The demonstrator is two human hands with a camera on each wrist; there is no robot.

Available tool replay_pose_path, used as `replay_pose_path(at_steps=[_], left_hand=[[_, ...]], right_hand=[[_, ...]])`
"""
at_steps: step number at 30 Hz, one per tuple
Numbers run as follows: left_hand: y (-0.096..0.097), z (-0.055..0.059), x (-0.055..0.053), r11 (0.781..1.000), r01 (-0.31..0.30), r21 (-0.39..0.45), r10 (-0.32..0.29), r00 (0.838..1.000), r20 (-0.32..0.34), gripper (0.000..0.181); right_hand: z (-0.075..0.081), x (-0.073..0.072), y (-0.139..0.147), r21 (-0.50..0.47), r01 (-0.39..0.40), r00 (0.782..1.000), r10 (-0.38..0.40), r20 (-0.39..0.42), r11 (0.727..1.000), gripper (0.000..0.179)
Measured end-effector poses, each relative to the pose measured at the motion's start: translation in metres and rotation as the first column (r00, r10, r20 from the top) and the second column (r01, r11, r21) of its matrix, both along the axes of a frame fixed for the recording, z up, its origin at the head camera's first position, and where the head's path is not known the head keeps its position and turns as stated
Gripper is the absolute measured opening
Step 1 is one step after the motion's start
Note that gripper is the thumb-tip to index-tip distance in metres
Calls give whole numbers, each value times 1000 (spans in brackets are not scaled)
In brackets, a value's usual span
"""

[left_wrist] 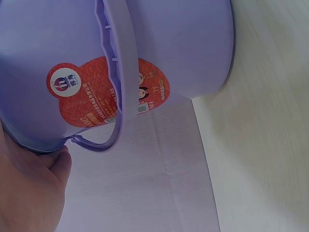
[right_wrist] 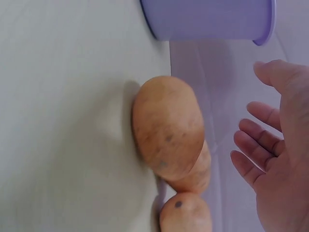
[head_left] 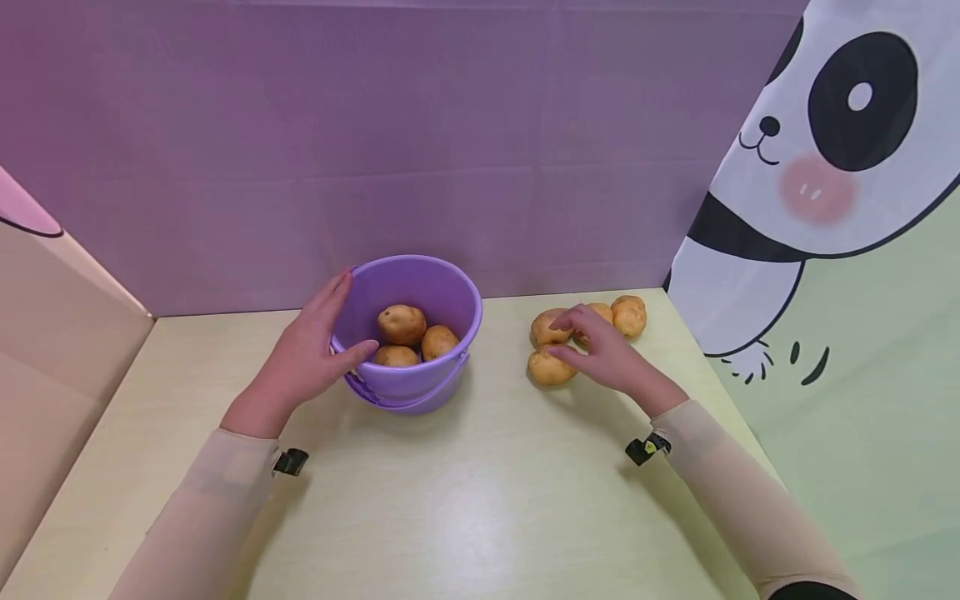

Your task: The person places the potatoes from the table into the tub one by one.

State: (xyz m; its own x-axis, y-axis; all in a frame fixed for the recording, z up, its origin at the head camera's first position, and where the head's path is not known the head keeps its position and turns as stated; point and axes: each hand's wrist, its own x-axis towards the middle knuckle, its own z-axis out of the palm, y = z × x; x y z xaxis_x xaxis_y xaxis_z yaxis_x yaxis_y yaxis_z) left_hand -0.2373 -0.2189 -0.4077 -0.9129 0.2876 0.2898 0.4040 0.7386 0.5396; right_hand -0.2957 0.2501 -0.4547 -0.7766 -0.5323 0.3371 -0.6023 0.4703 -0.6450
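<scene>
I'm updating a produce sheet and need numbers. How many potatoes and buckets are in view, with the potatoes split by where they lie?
Purple bucket: 1
Potatoes inside it: 3 visible; any beneath are hidden
Potatoes on the table: 4 visible, one partly hidden
Total: 8 things, 7 of them potatoes

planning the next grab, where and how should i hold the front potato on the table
Probably by its rounded ends, from above and slightly right, where the right hand hovers: the front potato lies longer left to right, another potato sits close behind it, and both ends look clear.
</scene>
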Motion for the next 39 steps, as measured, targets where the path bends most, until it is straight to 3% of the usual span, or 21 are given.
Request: replay_pose_path(at_steps=[10,18,27,39], left_hand=[[-1,-2,-1,1000,-4,6,4,1000,11,108],[0,-3,-1,1000,2,9,-2,1000,-1,107],[-1,-2,-1,1000,-2,6,2,1000,-6,106],[-1,-3,-1,1000,0,14,0,1000,-12,105]], right_hand=[[-15,8,10,-2,-4,1000,4,15,1000,35],[-29,9,12,49,18,998,-15,-57,999,39],[-32,10,12,49,39,998,-36,-45,998,41],[-37,11,10,148,74,994,-62,-87,986,58]])
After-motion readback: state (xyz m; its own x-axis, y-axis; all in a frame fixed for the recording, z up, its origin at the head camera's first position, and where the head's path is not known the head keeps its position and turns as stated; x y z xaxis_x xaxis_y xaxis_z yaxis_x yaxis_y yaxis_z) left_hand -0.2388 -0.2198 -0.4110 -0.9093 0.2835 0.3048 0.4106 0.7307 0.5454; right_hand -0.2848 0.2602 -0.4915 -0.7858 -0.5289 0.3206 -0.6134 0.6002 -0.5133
